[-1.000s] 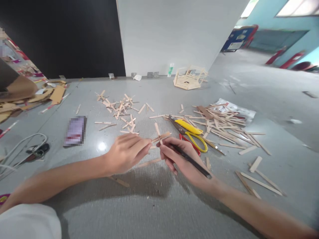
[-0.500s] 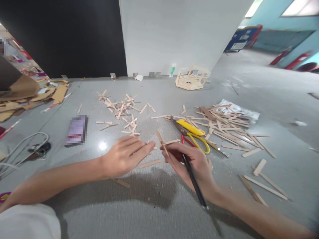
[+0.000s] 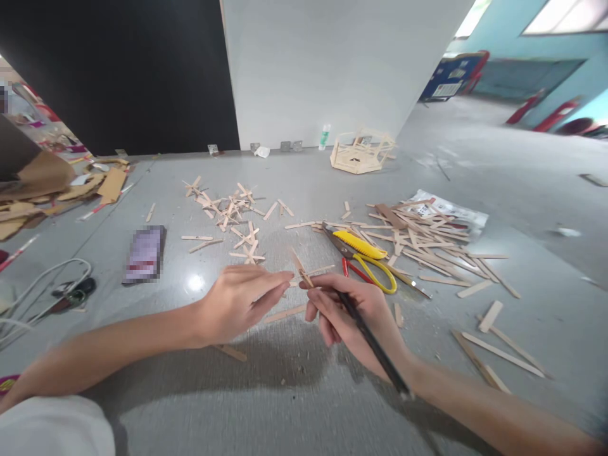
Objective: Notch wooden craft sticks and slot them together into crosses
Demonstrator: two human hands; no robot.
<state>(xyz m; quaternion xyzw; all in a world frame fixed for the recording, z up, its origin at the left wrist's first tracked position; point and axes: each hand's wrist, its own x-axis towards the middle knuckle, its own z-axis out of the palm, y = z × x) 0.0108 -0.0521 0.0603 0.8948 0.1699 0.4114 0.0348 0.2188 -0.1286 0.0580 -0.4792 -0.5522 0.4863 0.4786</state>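
My right hand (image 3: 361,316) pinches thin wooden craft sticks (image 3: 302,269) that cross each other between thumb and fingers. A long black pen-like rod (image 3: 373,339) also lies in this hand, its back end slanting toward me. Facing it, my left hand (image 3: 244,303) has its fingers together and the tips at the left end of the crossed sticks; the exact contact is small and blurred. Below the hands a loose stick (image 3: 285,313) lies on the grey surface (image 3: 266,405). Just right of them are yellow-and-red-handled cutters (image 3: 354,256) and a yellow utility knife (image 3: 361,244).
A heap of craft sticks (image 3: 427,234) lies right beside a plastic packet (image 3: 456,209). Shorter crossed pieces (image 3: 232,206) are scattered left of centre. A stick frame (image 3: 358,155) and a small bottle (image 3: 324,136) stand by the panel. A phone (image 3: 144,253) and cable (image 3: 47,272) lie left.
The crossed sticks have turned in my right hand, and the rod's back end has swung right and down. My right fingers have shifted; my left hand stays close to the sticks.
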